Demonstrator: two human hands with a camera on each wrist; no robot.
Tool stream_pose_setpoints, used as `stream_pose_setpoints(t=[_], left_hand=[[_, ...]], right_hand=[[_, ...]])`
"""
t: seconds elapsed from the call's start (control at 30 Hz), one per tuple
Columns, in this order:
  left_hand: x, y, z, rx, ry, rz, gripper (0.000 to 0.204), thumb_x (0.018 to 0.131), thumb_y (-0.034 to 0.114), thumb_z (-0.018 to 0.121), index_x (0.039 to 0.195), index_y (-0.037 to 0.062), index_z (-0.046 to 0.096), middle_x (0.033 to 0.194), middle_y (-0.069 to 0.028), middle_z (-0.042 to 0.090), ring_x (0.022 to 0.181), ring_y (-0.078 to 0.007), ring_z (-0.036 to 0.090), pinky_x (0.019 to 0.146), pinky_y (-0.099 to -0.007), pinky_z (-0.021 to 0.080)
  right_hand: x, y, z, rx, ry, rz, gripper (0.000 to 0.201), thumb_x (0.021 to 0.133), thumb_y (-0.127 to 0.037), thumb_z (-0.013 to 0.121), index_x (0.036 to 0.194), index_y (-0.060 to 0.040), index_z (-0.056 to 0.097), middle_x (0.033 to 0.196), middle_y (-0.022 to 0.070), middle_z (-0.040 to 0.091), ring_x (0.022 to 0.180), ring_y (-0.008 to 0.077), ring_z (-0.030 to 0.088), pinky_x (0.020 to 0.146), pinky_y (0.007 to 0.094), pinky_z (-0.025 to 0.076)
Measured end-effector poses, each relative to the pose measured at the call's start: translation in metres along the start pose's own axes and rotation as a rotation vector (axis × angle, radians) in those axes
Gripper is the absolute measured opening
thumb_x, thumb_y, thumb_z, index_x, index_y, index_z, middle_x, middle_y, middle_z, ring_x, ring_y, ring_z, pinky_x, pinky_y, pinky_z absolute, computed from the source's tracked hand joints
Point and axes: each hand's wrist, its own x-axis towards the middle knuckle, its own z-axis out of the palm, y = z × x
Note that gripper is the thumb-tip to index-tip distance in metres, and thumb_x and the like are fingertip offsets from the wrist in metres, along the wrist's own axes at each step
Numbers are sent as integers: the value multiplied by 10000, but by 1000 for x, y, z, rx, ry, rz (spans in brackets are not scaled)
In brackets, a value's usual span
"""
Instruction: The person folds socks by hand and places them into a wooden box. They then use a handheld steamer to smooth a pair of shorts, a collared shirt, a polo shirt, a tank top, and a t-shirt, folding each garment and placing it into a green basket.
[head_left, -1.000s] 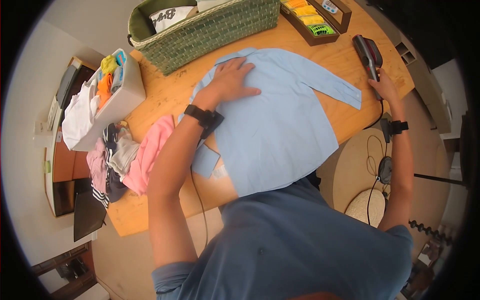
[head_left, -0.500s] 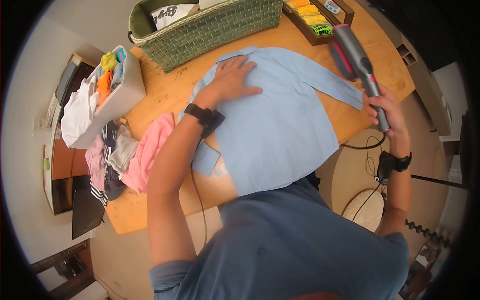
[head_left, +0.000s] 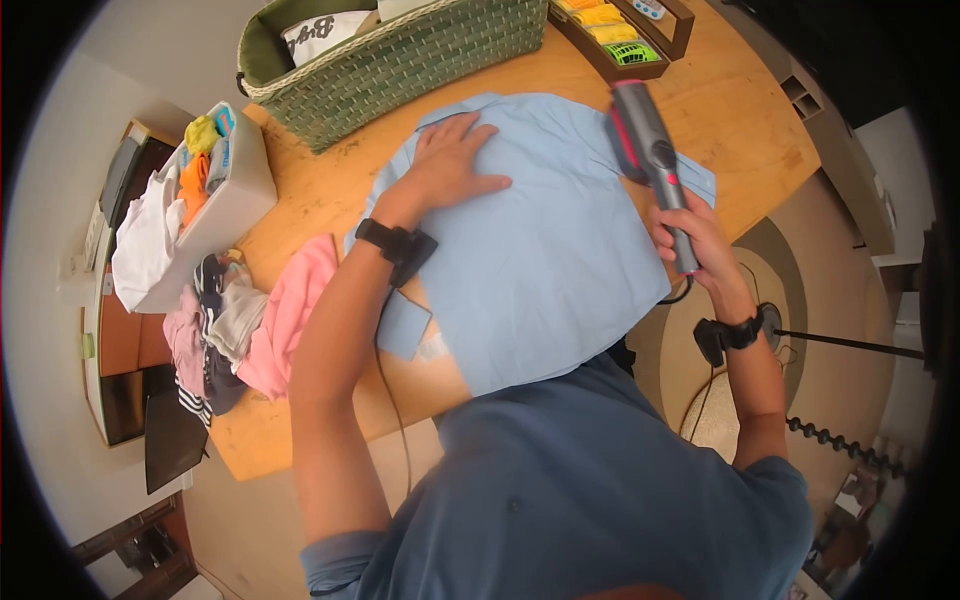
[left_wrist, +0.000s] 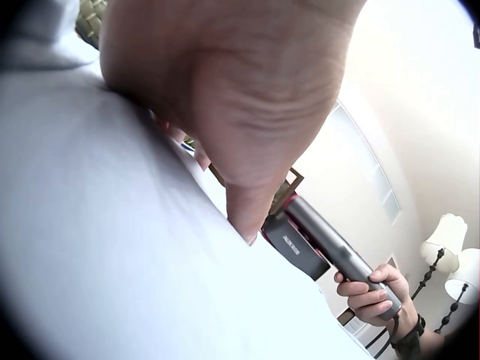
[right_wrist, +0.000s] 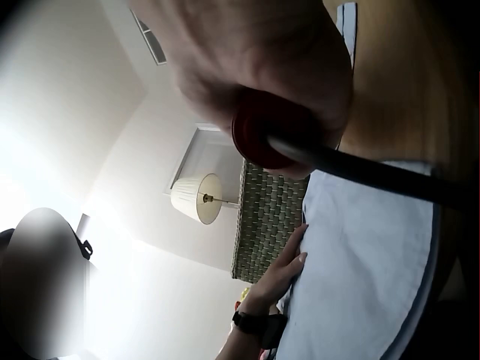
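A light blue long-sleeved shirt [head_left: 530,240] lies spread on the wooden table, one sleeve reaching right and the other cuff [head_left: 405,325] showing at lower left. My left hand [head_left: 450,165] rests flat near the collar end, fingers spread and thumb pointing right. My right hand [head_left: 697,238] grips the handle of a grey and red handheld steam iron [head_left: 655,140]. The iron overlaps the right sleeve in the head view. Seen from the left wrist, its dark head [left_wrist: 296,244] faces down toward the cloth. A black cord [right_wrist: 360,169] leaves the handle's end.
Along the far edge stands a green woven basket [head_left: 400,75] with cloth inside. A brown box [head_left: 640,68] holds folded yellow items. At left are a white bin [head_left: 235,190] of clothes and a garment pile [head_left: 290,320]. A thin cord [head_left: 400,430] hangs by the left forearm.
My right hand has lifted the steam iron off the table's right side and brought it left over the shirt's sleeve. My left hand has stayed on the shirt.
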Motion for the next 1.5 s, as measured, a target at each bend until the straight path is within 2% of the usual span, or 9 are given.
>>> stream_pose_setpoints(t=[0.23, 0.47, 0.57, 0.77, 0.97, 1.03, 1.2, 1.4, 1.5], left_hand=[[0, -5, 4, -9, 39, 35, 785, 783, 530, 701, 1413, 113, 486, 1526, -188, 356, 1445, -335, 264, 1180, -468, 164], [1, -5, -8, -66, 128, 98, 664, 832, 393, 700, 1375, 65, 505, 1484, -178, 414, 1392, -356, 347, 1155, -443, 280], [2, -15, -14, -83, 85, 107, 580, 861, 319, 680, 1343, 35, 527, 1465, -183, 437, 1368, -365, 381, 1141, -424, 322], [-2, -28, -4, -47, 75, 82, 555, 871, 351, 641, 1334, 59, 550, 1485, -144, 430, 1387, -339, 360, 1152, -430, 295], [-2, -29, 1, -41, 91, 70, 560, 874, 371, 635, 1346, 85, 540, 1478, -136, 435, 1382, -331, 364, 1153, -424, 286], [-1, -31, 3, -46, 99, 81, 560, 872, 374, 638, 1343, 87, 541, 1474, -135, 439, 1381, -331, 366, 1152, -424, 286], [-2, -33, 4, -47, 127, 107, 560, 870, 386, 638, 1327, 74, 552, 1463, -130, 454, 1379, -325, 369, 1150, -425, 288], [-5, -31, -11, -146, 157, 194, 455, 898, 253, 645, 1302, 63, 559, 1390, -166, 505, 1297, -325, 467, 1082, -391, 384], [-16, -30, -48, -315, 114, 68, 399, 903, 184, 631, 1274, 49, 578, 1315, -165, 554, 1193, -302, 546, 1003, -378, 445]], right_hand=[[-47, -14, -44, -69, 395, -74, 330, 901, -73, 580, 1210, -4, 485, 775, 21, 497, 569, 95, 490, 479, 250, 427], [-16, -86, -2, -416, -50, -75, 341, 841, -109, 613, 1154, -1, 528, 754, 8, 524, 555, 76, 504, 466, 249, 412], [48, -92, -2, -885, -233, -156, 316, 779, -93, 590, 1078, 10, 573, 660, 2, 515, 517, 81, 491, 461, 260, 387], [101, -75, 21, -1047, -351, 30, 310, 731, -71, 562, 1032, 4, 575, 619, 1, 498, 472, 77, 441, 441, 261, 338], [57, -86, -6, -1206, -534, 115, 265, 704, -49, 589, 967, -59, 562, 671, -14, 469, 542, 69, 415, 474, 263, 345], [38, -76, -27, -1224, -683, 12, 243, 677, -43, 624, 906, -60, 545, 692, -25, 450, 594, 88, 420, 516, 278, 362], [-21, -71, -44, -1311, -835, 323, 301, 633, -89, 676, 925, -44, 615, 661, 25, 519, 607, 126, 481, 557, 312, 407], [-48, -97, 4, -1406, -704, 254, 360, 671, -111, 691, 1023, -47, 640, 674, 54, 576, 623, 153, 552, 578, 311, 446], [-33, -98, 50, -1207, -607, 90, 365, 724, -114, 683, 1073, -32, 617, 655, 56, 564, 612, 174, 559, 578, 319, 454]])
